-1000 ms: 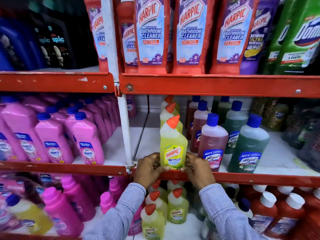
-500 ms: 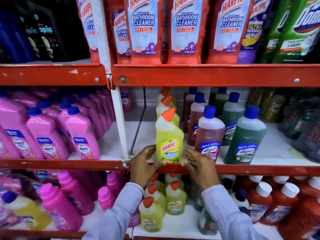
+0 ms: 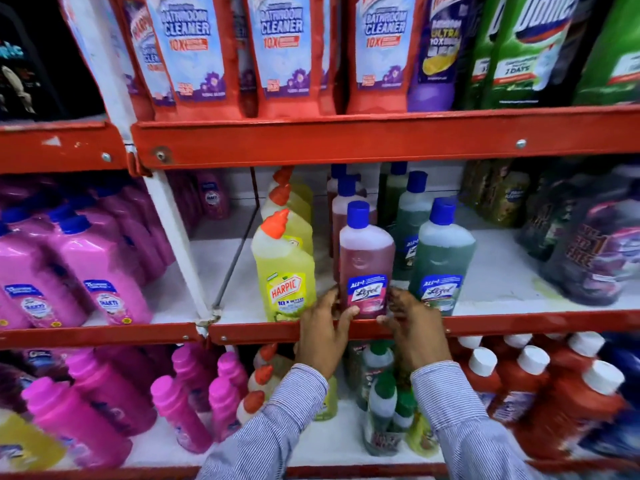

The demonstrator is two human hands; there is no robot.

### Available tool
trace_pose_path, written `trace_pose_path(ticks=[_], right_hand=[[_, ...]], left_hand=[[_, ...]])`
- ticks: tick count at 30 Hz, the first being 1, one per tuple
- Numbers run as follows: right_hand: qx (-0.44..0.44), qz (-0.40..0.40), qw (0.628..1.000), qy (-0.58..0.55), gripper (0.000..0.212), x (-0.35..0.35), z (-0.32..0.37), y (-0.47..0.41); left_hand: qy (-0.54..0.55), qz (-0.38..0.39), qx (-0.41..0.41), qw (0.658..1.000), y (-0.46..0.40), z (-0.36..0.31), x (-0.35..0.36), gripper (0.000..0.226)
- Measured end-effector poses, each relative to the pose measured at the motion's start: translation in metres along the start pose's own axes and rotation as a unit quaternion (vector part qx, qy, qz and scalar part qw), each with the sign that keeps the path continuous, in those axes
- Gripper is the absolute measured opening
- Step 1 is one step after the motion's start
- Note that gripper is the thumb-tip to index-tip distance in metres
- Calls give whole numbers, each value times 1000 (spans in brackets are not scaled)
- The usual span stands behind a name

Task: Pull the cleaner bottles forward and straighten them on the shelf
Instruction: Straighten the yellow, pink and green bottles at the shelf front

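Observation:
A pink Lizol bottle [image 3: 366, 258] with a blue cap stands upright at the front edge of the middle shelf [image 3: 519, 323]. My left hand [image 3: 323, 336] clasps its base from the left and my right hand [image 3: 414, 332] from the right. To its left stands a yellow Harpic bottle [image 3: 284, 271] with an orange cap, more of them lined up behind it. A green Lizol bottle [image 3: 443, 258] stands to the right, slightly behind. More pink and green Lizol bottles stand in rows behind these.
Pink Shakti bottles [image 3: 100, 268] fill the left bay past a white upright [image 3: 176, 237]. Red Harpic bathroom cleaner bottles [image 3: 280, 53] stand on the shelf above. Dark wrapped packs [image 3: 595, 247] sit at the right. Red bottles [image 3: 519, 386] with white caps and pink bottles fill the lower shelf.
Both hands have left the yellow Harpic bottle and moved right onto the pink Lizol bottle. The camera has moved closer to the shelf.

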State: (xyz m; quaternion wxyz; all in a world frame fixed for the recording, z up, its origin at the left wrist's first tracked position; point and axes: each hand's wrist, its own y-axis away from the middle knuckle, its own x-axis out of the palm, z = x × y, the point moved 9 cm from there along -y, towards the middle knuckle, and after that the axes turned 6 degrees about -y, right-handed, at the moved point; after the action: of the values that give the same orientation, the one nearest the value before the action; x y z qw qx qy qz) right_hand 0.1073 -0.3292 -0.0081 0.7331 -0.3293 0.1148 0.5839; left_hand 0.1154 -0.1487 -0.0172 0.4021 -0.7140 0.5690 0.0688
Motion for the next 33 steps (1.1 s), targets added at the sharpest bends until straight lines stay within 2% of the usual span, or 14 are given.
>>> trace_pose_path(ticks=[10,16,18,21,24,26,28,30,33], right_hand=[[-12,-13,999,-31,47,-9,1,0],[-34,-4,998,-47,46,-9,-1,2],[-40,-44,996,-67,36,-24,-9,7],[-26,-156,979,-130,18,-67,-26,23],[1,-216,967,-135,29,-102,-54,25],[23,-166,978,-124,49,-106,-73,12],[27,-87,989,-115,59,-100,-82,-2],[7,-43,997,-69,58,-97,-81,-10],[-17,-17,999,-40,48,-97,-76,-15]], left_hand=[[-11,-25,0,1000,-3,1,-1,39],[26,-30,-22,999,1,0,-4,38],[58,-79,-30,995,11,-3,-12,33],[52,-174,18,983,30,-25,-21,19],[49,-130,65,988,33,-55,5,12],[51,-72,58,994,29,-66,31,23],[41,-30,52,997,23,-74,55,39],[20,-4,55,998,16,-83,70,45],[0,10,43,999,4,-89,82,37]])
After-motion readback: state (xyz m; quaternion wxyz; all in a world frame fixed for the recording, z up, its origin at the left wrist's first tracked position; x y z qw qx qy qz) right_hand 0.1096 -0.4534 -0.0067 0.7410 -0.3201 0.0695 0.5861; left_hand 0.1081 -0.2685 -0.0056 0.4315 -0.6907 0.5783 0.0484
